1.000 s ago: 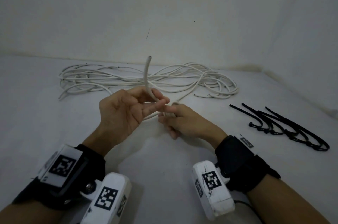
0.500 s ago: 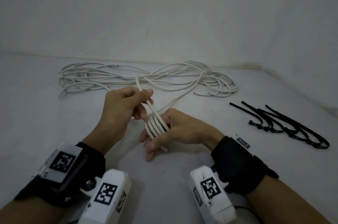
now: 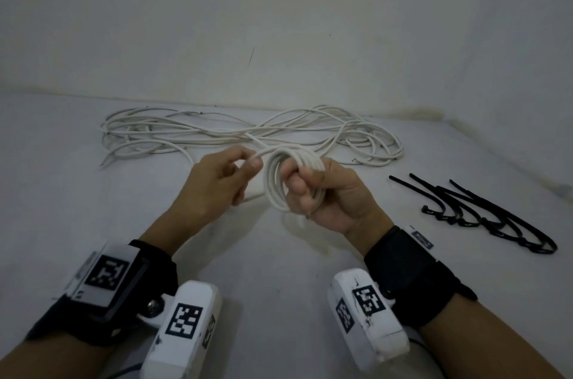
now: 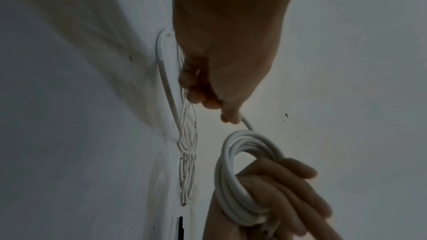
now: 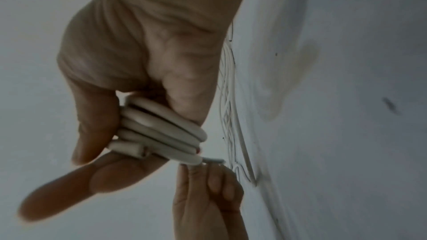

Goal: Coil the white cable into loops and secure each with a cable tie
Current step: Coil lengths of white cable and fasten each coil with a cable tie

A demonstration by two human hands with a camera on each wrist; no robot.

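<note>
Coiling was under way: a small coil of thick white cable (image 3: 280,180) was gripped in the right hand (image 3: 328,192), while the running strand was pinched by the left hand (image 3: 217,183). Most loose white cable (image 3: 217,134) lay uncoiled on the table behind. The black plastic cable ties (image 3: 483,211) lay untouched; no tie had been fitted.

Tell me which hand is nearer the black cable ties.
Right. The right hand, holding the coil, sits just left of the black cable ties; the left hand is farther left, beyond the coil.
</note>
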